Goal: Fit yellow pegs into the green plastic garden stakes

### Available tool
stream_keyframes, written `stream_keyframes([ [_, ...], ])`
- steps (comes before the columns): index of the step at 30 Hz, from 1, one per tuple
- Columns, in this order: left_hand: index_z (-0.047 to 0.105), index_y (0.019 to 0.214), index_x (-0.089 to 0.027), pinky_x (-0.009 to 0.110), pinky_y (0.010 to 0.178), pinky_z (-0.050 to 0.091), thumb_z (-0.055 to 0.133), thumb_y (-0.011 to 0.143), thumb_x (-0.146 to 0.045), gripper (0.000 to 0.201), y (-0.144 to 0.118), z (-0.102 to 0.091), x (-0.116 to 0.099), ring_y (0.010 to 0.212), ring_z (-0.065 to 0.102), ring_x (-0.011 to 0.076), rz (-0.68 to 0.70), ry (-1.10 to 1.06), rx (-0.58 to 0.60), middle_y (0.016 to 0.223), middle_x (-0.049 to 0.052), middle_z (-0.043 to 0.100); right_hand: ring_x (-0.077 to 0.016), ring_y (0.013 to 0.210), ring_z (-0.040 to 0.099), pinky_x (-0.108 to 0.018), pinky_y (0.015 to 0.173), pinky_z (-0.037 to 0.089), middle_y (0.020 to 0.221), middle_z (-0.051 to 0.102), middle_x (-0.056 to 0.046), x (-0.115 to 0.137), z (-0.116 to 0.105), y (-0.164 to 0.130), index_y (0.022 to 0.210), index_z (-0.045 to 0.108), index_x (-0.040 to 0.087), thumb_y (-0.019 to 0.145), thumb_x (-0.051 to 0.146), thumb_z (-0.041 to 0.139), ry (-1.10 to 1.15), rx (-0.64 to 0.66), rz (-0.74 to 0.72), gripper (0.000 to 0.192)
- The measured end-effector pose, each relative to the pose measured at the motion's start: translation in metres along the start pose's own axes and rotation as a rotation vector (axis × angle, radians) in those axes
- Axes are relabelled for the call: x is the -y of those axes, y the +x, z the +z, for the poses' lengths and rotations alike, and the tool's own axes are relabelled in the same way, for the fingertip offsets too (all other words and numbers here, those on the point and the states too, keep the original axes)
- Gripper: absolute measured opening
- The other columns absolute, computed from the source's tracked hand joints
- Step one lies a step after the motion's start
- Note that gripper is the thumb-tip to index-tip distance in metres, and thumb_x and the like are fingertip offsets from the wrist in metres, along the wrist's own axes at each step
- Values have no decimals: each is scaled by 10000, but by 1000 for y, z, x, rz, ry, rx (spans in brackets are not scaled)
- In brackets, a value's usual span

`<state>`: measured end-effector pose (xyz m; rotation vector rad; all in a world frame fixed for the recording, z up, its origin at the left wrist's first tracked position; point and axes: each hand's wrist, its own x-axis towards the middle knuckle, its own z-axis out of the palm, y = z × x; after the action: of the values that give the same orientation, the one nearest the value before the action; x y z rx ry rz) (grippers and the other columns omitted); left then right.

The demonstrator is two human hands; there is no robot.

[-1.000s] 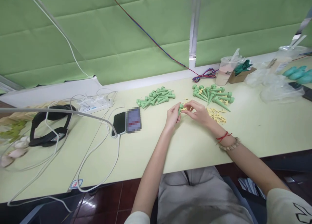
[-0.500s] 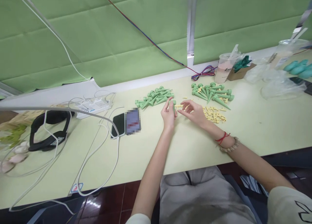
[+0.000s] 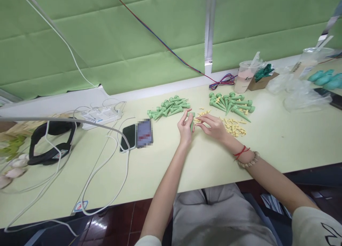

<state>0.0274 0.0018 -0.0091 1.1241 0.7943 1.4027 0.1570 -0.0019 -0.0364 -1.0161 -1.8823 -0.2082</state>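
My left hand (image 3: pixel 184 131) is wrapped round a green plastic spike (image 3: pixel 191 124), its wide end up. My right hand (image 3: pixel 215 128) pinches a small yellow plastic piece (image 3: pixel 196 121) against the side of that spike; the fingertips partly cover it. Beyond my left hand lies a pile of plain green spikes (image 3: pixel 171 106). Past my right hand is another heap of green spikes (image 3: pixel 232 102), several with yellow pieces on them. A scatter of loose yellow pieces (image 3: pixel 235 127) lies behind and beside my right hand.
At left, a phone (image 3: pixel 128 137), a power strip (image 3: pixel 103 117), white cables (image 3: pixel 127 174) and a black headset (image 3: pixel 50 160) lie on the table. A drink cup (image 3: pixel 243 78), a small cardboard box (image 3: pixel 263 82) and clear plastic bags (image 3: pixel 301 96) stand at the back right.
My right fingers have closed in, bringing the yellow piece up to the green spike. The spike stays in my left hand. The view has shifted slightly.
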Motion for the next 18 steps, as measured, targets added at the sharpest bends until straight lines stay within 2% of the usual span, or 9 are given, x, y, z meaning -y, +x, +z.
stream_keyframes([
  [3, 613, 1030, -185, 204, 345, 192, 629, 699, -463, 433, 1, -1, 0, 312, 259, 43, -29, -18, 57, 408, -91, 292, -167, 703, 596, -268, 638, 471, 743, 637, -78, 6, 0, 1, 803, 622, 181, 870, 308, 464, 44, -25, 25, 213],
  [6, 620, 1017, -178, 194, 347, 190, 616, 710, -468, 422, 1, -2, 2, 317, 258, 41, -24, 10, 96, 411, -89, 281, -158, 644, 557, -275, 625, 443, 652, 584, -62, 14, -1, 4, 675, 580, 181, 894, 329, 395, 173, -7, 165, 323],
  [10, 599, 1053, -163, 180, 361, 206, 592, 743, -450, 423, 1, -5, 8, 339, 273, 39, 47, 97, 68, 422, -87, 315, -124, 484, 491, -266, 543, 426, 501, 485, -6, 22, 3, 10, 563, 505, 177, 860, 497, 396, 575, 119, 602, 450],
  [12, 586, 1074, -153, 177, 357, 215, 584, 754, -442, 431, 1, -5, 11, 344, 280, 39, 59, 115, 59, 433, -86, 335, -106, 408, 446, -263, 486, 423, 457, 435, 18, 23, 6, 12, 531, 450, 183, 834, 580, 364, 744, 204, 762, 507],
  [15, 582, 1074, -147, 177, 348, 220, 586, 756, -434, 428, 2, -4, 13, 338, 284, 39, 45, 118, 44, 435, -87, 339, -104, 385, 440, -269, 464, 428, 449, 423, 20, 21, 10, 13, 518, 427, 184, 817, 637, 310, 782, 243, 793, 555],
  [18, 587, 1044, -147, 176, 344, 214, 591, 752, -435, 410, 6, -3, 14, 324, 286, 35, -1, 46, 6, 430, -90, 336, -113, 453, 496, -264, 507, 430, 566, 523, -7, 17, 9, 11, 659, 548, 157, 798, 610, 411, 663, 189, 725, 493],
])
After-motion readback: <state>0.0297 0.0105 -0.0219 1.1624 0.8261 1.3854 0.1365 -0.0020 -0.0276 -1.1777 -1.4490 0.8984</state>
